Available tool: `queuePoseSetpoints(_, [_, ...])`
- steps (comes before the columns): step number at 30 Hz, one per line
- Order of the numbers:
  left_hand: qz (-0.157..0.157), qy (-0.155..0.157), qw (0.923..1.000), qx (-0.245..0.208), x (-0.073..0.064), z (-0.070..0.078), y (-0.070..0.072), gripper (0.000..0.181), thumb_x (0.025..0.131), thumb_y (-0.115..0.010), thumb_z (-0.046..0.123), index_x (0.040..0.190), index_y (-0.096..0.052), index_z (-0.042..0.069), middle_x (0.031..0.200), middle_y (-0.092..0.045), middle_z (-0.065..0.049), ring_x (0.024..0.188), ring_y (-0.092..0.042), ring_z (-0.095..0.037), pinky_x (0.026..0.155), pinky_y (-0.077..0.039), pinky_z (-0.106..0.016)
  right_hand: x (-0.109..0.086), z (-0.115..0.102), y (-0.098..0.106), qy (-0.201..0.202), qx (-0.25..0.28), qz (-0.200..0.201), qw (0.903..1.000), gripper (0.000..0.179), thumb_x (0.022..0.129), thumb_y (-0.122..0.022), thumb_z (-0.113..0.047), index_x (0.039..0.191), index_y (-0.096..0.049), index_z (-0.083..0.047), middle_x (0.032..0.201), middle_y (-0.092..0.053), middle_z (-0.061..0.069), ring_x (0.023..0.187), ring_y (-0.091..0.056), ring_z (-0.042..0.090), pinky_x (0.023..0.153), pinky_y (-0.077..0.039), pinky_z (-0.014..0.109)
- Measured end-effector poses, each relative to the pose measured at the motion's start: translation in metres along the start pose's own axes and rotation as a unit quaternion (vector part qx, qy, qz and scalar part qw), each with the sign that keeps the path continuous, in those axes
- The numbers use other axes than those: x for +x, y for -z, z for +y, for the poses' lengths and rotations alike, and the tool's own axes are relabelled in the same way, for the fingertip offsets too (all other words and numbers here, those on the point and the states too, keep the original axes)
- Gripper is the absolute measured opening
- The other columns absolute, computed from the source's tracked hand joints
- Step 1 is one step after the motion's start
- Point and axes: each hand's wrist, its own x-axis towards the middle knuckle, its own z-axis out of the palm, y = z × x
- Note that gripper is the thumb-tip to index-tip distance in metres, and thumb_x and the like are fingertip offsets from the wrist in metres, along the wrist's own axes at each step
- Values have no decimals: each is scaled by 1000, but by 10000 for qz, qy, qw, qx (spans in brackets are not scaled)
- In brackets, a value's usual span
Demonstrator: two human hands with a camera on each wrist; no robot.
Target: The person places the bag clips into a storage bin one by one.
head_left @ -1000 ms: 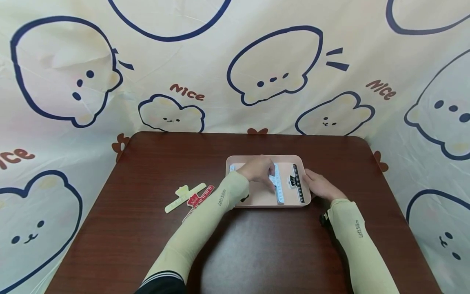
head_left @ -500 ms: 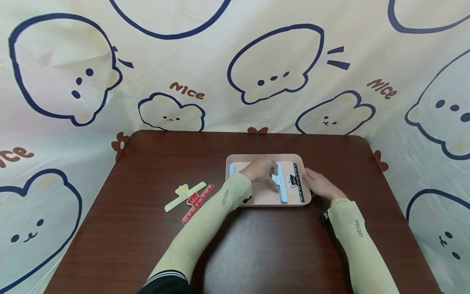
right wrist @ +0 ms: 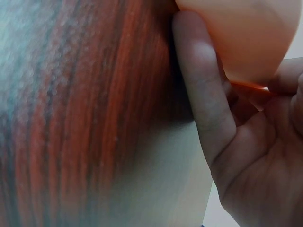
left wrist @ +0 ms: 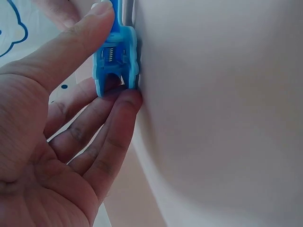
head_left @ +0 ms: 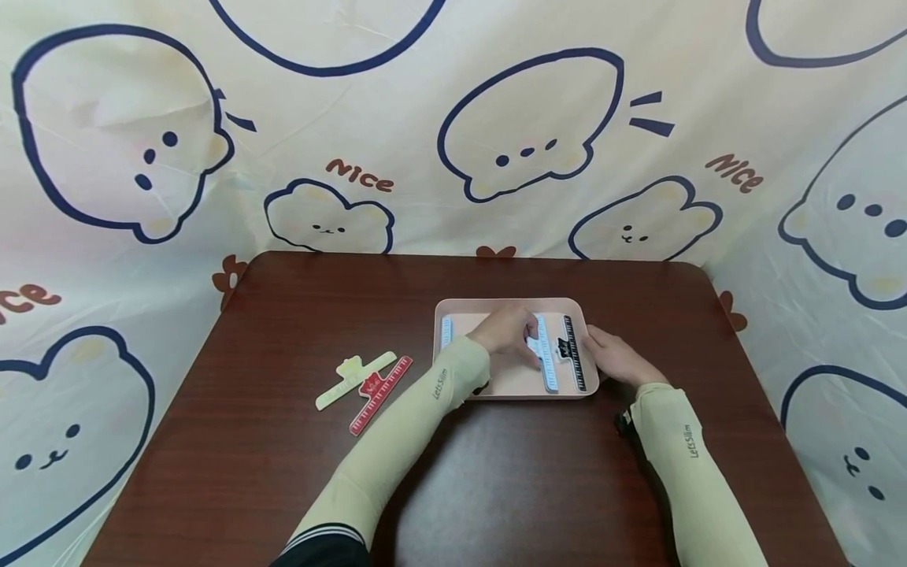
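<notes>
While our left hand (head_left: 505,331) pinches the blue clip (head_left: 547,362) in the tray (head_left: 513,384), its ruled bar lies just right of our grip, long axis running between the far and near edges, near end slightly rightward. Between it and the right edge lies the black clip (head_left: 576,358), nearly parallel. Against that edge rests our right hand (head_left: 619,358), one finger visibly straight. Off the left edge lie the red clip (head_left: 381,396) and yellow clip (head_left: 357,380).
</notes>
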Motion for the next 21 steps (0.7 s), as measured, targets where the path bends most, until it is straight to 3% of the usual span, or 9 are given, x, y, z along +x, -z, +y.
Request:
queuePoseSetpoints(14, [43, 10, 9998, 201, 4, 0, -4, 43, 67, -99, 39, 94, -78, 13, 87, -70, 6, 85, -57, -10, 80, -46, -21, 1, -1, 0, -55, 13, -3, 10000, 63, 114, -27, -37, 165, -13, -3, 164, -30, 27, 140, -41, 41, 121, -27, 63])
queuePoseSetpoints(21, [-7, 135, 9999, -70, 1, 1, -6, 39, 67, -99, 37, 90, -75, 16, 85, -68, 6, 85, -56, -12, 78, -45, -23, 0, -1, -2, -98, 70, -17, 9999, 64, 113, -27, -40, 166, -13, -5, 161, -36, 26, 136, -46, 40, 118, -32, 63])
